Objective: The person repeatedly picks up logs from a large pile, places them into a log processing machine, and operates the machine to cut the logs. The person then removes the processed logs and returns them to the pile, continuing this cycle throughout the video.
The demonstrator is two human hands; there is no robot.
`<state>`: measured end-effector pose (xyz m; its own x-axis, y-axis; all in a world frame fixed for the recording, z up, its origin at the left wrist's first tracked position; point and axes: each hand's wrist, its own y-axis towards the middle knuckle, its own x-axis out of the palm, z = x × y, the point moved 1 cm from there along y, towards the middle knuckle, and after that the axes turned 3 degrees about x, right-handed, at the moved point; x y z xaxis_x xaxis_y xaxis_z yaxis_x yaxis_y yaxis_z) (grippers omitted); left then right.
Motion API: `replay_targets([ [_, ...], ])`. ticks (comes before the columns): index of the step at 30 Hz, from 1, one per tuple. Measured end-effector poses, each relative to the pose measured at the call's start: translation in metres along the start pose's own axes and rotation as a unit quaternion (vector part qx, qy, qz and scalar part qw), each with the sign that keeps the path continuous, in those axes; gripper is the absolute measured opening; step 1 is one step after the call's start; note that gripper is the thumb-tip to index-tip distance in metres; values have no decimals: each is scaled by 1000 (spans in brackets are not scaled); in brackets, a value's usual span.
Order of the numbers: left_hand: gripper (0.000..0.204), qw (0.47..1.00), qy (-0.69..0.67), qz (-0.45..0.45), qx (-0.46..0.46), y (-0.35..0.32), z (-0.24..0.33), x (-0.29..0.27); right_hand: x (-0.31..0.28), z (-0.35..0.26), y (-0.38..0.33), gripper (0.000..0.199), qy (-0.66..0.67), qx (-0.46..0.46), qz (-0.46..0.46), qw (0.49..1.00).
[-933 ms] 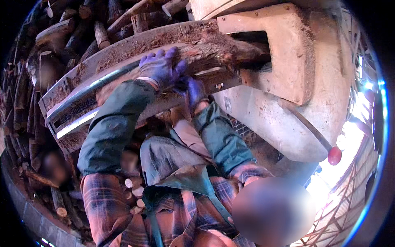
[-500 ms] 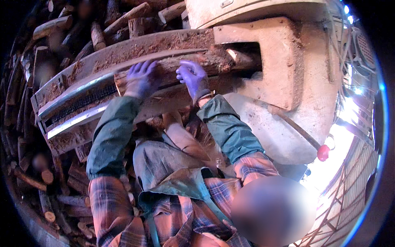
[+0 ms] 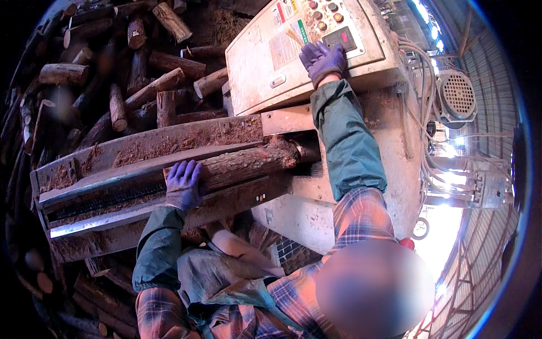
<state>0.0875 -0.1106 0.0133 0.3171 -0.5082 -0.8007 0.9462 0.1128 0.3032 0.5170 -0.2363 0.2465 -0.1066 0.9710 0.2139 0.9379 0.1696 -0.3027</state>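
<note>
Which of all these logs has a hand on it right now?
The bark-covered log lying in the trough, with the left hand on its left end. The other logs lie outside the trough.

Dim on the left, where cut logs (image 3: pixel 166 65) lie heaped at all angles. On the right, white glare (image 3: pixel 446 223) beside ribbed sheeting (image 3: pixel 497 246) with thin struts (image 3: pixel 464 265); higher up, a pale grille (image 3: pixel 457 92) near hanging cables (image 3: pixel 420 65).

Purple-gloved hands (image 3: pixel 183 185) (image 3: pixel 323 61), brown log (image 3: pixel 243 167), green oversleeves (image 3: pixel 354 144), orange-blue plaid shirt (image 3: pixel 362 217), cream cabinet (image 3: pixel 251 70)
</note>
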Motion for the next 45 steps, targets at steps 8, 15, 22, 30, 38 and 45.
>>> replay_targets([
  [8,68,1000,-23,-8,-6,19,25,31,-4,9,-6,74,-4,-27,41,999],
  [15,59,994,-90,57,-6,16,-13,3,24,121,-105,51,-220,216,-162,937],
  [22,34,932,-159,133,-297,-270,6,-49,28,355,-357,30,-367,290,-298,832],
  [30,36,614,-209,75,-757,-620,96,-104,166,455,-577,31,-444,355,-516,641],
  [38,31,418,-222,351,-808,-826,113,-132,318,506,-718,32,-446,308,-613,575],
  [45,69,403,-282,459,-740,-892,106,-134,422,582,-836,36,-405,362,-688,481],
])
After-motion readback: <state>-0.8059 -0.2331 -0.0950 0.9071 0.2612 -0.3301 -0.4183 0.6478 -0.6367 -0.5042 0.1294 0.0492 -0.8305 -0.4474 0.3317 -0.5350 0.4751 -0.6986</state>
